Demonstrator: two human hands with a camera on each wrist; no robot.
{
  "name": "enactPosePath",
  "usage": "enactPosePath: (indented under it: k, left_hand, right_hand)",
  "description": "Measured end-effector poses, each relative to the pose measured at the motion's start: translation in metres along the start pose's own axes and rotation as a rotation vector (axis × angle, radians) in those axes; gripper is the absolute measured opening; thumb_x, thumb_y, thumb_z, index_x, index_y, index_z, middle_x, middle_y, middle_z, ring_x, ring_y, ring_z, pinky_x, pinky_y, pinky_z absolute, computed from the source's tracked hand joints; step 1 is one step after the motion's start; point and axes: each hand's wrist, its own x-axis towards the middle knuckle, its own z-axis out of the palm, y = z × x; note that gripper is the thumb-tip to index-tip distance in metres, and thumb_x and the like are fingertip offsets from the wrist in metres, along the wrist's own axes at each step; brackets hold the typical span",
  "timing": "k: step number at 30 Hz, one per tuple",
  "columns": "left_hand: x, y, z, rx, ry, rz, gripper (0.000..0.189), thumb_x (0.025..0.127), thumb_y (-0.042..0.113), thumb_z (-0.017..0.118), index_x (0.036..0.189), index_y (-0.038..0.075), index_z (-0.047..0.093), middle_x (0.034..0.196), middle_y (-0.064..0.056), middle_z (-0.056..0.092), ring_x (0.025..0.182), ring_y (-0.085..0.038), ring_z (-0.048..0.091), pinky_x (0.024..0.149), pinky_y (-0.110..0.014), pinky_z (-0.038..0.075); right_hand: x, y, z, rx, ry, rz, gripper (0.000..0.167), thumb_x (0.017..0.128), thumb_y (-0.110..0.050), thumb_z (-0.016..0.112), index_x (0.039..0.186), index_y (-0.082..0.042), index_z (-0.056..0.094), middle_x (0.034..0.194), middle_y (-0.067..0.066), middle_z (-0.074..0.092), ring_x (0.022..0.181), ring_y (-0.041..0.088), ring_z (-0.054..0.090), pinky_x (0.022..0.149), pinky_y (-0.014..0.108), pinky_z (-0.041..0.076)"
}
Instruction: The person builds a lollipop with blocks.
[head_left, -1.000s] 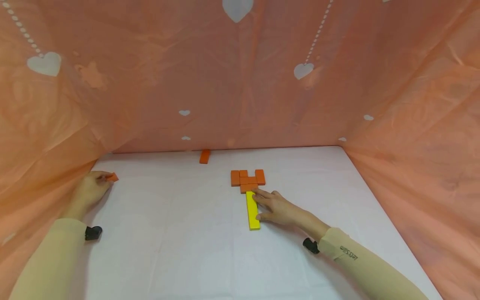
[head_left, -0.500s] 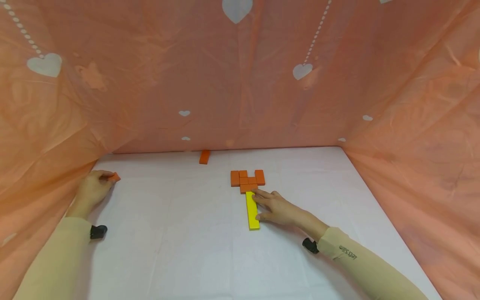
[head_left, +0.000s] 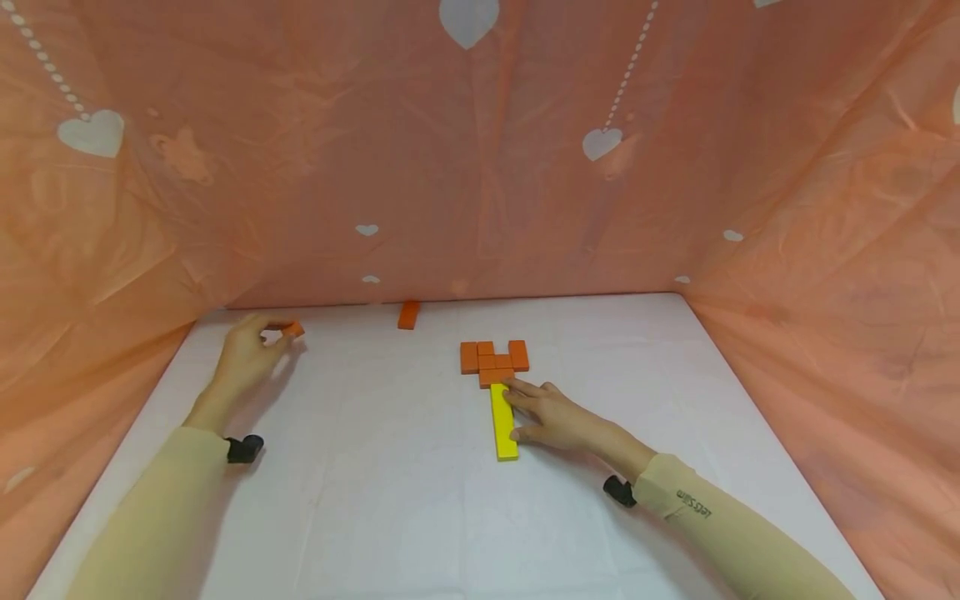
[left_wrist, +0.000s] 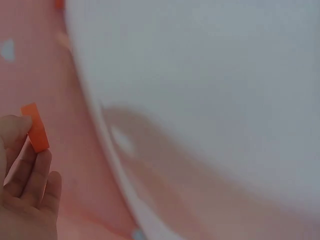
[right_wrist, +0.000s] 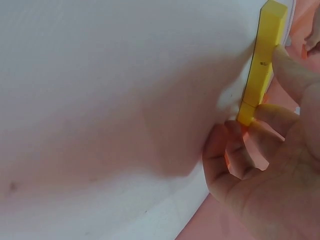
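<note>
In the head view my left hand (head_left: 251, 354) pinches a small orange block (head_left: 293, 329) between thumb and fingertips, at the table's far left. The left wrist view shows this block (left_wrist: 35, 127) tilted at the fingertips. My right hand (head_left: 555, 418) rests beside a long yellow block (head_left: 504, 423), with thumb and fingertips touching its right side. In the right wrist view the yellow block (right_wrist: 264, 55) lies along the thumb and fingers, and the other fingers are bent loosely. Several orange blocks (head_left: 487, 362) lie flat, joined in a group, right at the yellow block's far end.
Another orange block (head_left: 408, 315) lies at the table's back edge, against the pink curtain (head_left: 480, 183). The white tabletop (head_left: 390, 500) is enclosed by this curtain at the back and both sides.
My left hand has moved right and toward the back with the orange block in its fingers. The right hand and the yellow block have stayed in place.
</note>
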Motion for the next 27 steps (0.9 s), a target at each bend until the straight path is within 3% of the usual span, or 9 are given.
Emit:
enactPosePath:
  k: [6,20,27]
  left_hand:
    - [0.011,0.035,0.031,-0.075,-0.001,0.107,0.025,0.1,0.006,0.068,0.122,-0.006,0.069,0.122,-0.024,0.063,0.117,-0.045,0.057,0.095,-0.057,0.047]
    - [0.04,0.103,0.101,-0.196,-0.041,0.206,0.028,0.096,0.006,0.074,0.122,-0.003,0.071,0.121,-0.021,0.065,0.113,-0.039,0.06,0.094,-0.055,0.051]
    - [0.05,0.135,0.136,-0.21,-0.139,0.215,0.027,0.097,0.009,0.073,0.123,0.002,0.072,0.124,-0.015,0.065,0.112,-0.04,0.06,0.096,-0.055,0.052]
  right_hand:
    - [0.0,0.0,0.001,0.0,-0.003,0.006,0.069,0.099,-0.034,0.073,0.158,-0.009,0.045,0.171,0.005,0.026,0.132,0.034,0.043,0.115,0.052,0.041]
    - [-0.001,0.002,0.001,-0.012,-0.011,-0.002,0.07,0.099,-0.035,0.072,0.159,-0.011,0.043,0.172,0.004,0.025,0.135,0.035,0.042,0.115,0.054,0.04]
    - [0.001,0.002,0.0,0.001,-0.015,0.017,0.071,0.099,-0.036,0.072,0.159,-0.011,0.043,0.172,0.004,0.024,0.139,0.037,0.039,0.117,0.056,0.038]
